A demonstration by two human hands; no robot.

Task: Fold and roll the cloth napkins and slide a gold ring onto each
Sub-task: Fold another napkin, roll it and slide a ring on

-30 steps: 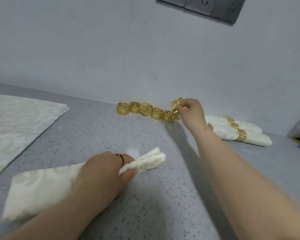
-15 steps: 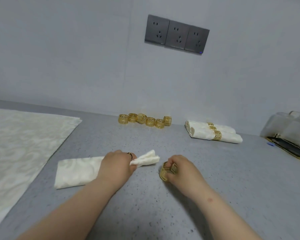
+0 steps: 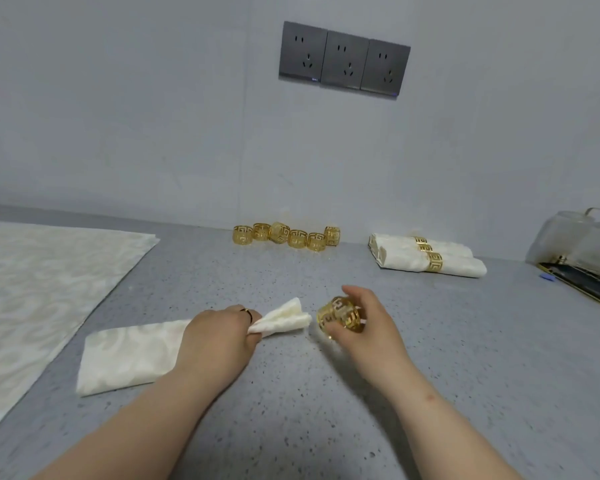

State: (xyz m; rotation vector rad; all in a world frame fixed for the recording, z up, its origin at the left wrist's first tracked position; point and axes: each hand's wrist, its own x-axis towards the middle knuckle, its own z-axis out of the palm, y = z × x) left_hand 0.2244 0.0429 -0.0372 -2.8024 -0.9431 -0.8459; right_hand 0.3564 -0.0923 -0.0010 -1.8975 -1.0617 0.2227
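Observation:
A cream folded napkin (image 3: pixel 129 355) lies on the grey counter (image 3: pixel 326 410). My left hand (image 3: pixel 219 337) grips it near its right end, and the bunched tip (image 3: pixel 281 320) sticks out to the right. My right hand (image 3: pixel 364 323) holds a gold ring (image 3: pixel 340 318) just right of that tip, its opening turned toward the tip and a small gap between them. A row of several loose gold rings (image 3: pixel 286 235) stands by the wall. Two rolled napkins with gold rings (image 3: pixel 426 256) lie at the back right.
Flat cream napkins (image 3: pixel 39 289) are spread over the counter's left side. A clear plastic cover and dark tray with gold trim (image 3: pixel 582 265) sit at the right edge. Grey wall sockets (image 3: pixel 343 60) hang above the rings.
My right hand took a ring from the row by the wall and brought it back to the napkin's tip, then raised and turned it. The left hand kept its grip.

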